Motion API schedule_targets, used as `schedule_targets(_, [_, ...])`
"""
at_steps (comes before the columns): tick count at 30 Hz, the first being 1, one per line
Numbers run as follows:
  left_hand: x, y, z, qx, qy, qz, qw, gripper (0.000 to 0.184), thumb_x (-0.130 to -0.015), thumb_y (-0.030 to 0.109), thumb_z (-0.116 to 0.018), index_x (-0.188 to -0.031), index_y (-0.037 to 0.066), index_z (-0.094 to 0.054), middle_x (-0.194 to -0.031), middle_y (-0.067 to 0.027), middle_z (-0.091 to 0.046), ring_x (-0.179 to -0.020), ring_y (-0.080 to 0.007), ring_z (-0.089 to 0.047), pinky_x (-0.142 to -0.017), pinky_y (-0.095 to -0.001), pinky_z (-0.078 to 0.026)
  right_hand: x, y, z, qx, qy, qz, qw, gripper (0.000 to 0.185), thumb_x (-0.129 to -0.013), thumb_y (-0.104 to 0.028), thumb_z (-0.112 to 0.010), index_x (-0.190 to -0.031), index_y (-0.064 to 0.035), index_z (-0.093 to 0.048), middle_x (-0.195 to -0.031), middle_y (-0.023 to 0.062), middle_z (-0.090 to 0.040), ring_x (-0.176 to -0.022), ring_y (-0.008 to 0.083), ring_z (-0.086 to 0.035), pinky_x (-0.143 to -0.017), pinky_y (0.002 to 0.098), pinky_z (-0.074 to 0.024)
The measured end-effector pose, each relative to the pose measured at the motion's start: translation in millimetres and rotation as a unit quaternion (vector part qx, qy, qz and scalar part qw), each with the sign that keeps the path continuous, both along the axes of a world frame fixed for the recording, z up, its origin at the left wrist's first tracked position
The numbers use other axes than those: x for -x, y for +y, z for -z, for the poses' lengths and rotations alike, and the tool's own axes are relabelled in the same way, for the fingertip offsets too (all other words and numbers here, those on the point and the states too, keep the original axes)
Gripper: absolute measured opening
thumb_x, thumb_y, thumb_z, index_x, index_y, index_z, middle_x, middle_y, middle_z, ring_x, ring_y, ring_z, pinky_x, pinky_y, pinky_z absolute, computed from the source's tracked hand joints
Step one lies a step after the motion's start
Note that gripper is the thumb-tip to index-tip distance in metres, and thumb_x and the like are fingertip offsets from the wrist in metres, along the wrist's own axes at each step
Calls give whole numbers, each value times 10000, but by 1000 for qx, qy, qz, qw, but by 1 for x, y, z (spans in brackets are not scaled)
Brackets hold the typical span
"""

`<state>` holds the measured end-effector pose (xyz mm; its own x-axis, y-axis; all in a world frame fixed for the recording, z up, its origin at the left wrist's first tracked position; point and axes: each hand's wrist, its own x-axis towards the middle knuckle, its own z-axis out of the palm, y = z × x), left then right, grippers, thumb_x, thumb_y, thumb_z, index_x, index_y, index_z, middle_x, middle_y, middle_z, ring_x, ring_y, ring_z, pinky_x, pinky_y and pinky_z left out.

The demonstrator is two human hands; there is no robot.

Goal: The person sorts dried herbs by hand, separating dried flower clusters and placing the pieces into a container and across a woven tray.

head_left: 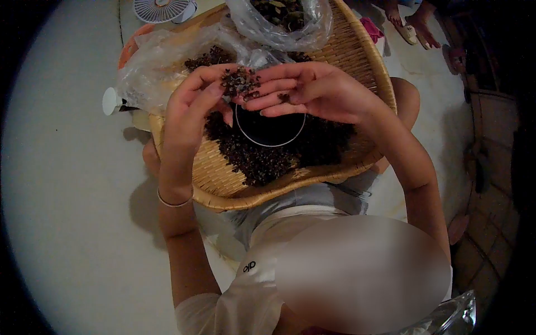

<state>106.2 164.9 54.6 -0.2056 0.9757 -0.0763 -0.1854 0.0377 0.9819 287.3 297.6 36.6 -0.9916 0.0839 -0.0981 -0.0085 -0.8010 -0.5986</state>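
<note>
My left hand (192, 109) pinches a clump of dark, dried plant bits (241, 82) between thumb and fingers. Beside it, my right hand (329, 92) has its fingers stretched toward the clump, fingertips close to or touching it. A small dark piece (285, 97) sits between my right thumb and fingers. Below both hands is a round bowl (271, 145) with a pale rim and a dark inside, partly hidden by my right fingers. Loose dark dried bits (257, 164) lie heaped around the bowl on a woven bamboo tray (223, 200).
A clear plastic bag (148, 70) lies at the tray's left; another bag (321, 28) at the top holds dark leafy material. Outside the tray are a small fan (162, 8) and a white round-topped object (110, 101). Another person's feet (421, 28) show at upper right.
</note>
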Motion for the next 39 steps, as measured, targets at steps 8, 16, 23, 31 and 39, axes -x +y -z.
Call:
schedule_targets(8, [0,-1,-2,-20,-6,17,1000,288,-892,170,-430,-1084,-28,-510,-1050,-108,-585,-789,-105,-549,-582,-218,-448,-1,-1,-2,-13,-6,-9,1000,392,-865,-51,-430,-1217,114,-378,-1209,249,-464,-1159,339,-450,-976,389,-387])
schedule_targets(16, [1,-2,-1,-25,-36,20,999,278,-891,157,-425,-1083,-29,-504,-1051,-115,-579,-780,-98,-542,-562,-213,-441,-2,0,0,5,-2,-14,1000,337,-896,-88,-421,-1189,80,-426,-1178,283,-474,-1146,366,-456,-917,393,-443])
schedule_targets(23, [0,-2,-1,-36,-35,24,998,255,-892,155,-418,-1044,-28,-511,-1071,-123,-567,-774,-96,-539,-567,-212,-441,-2,-1,-2,-17,-12,-14,1000,356,-893,-105,-424,-1188,94,-420,-1168,268,-488,-1126,355,-478,-928,391,-432])
schedule_targets(31, [-3,-1,-7,-29,-11,18,999,240,-884,144,-416,-1013,-31,-517,-1085,-131,-561,-765,-90,-529,-585,-206,-438,-2,-1,-1,-30,-11,-22,999,375,-896,-121,-426,-1197,102,-412,-1178,242,-492,-1117,331,-491,-946,383,-417])
schedule_targets(39, [-4,-2,-9,-31,-10,25,999,262,-883,141,-417,-1037,-40,-527,-1080,-119,-567,-766,-83,-534,-595,-201,-439,-2,-2,3,-42,-18,-27,999,354,-902,-117,-411,-1182,100,-422,-1167,248,-496,-1103,330,-504,-929,395,-431])
